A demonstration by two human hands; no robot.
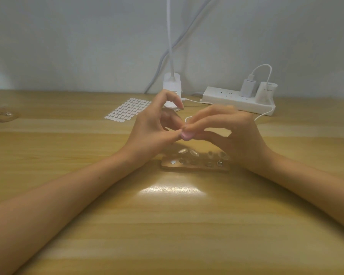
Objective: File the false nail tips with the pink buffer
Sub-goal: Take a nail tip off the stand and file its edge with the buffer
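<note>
Above the desk [167, 225], I see the right hand [232, 133] pinching the pink buffer [187, 135] beside the left hand [153, 128], whose grip I cannot tell. A slipped stroke could drop the buffer onto the false nail tips [194, 152] standing in the wooden holder [195, 168] below.

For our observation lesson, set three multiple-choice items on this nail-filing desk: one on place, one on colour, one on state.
1. Relative to the lamp base, the sticker sheet lies: A right; B left; C on top.
2. The buffer is: A green; B black; C pink.
3. The charger is: A plugged into the power strip; B lying unplugged; C hanging by its cable.
Answers: B, the sheet lies left of the base; C, pink shows where the left hand and right hand meet; A, it stands in a socket.
</note>
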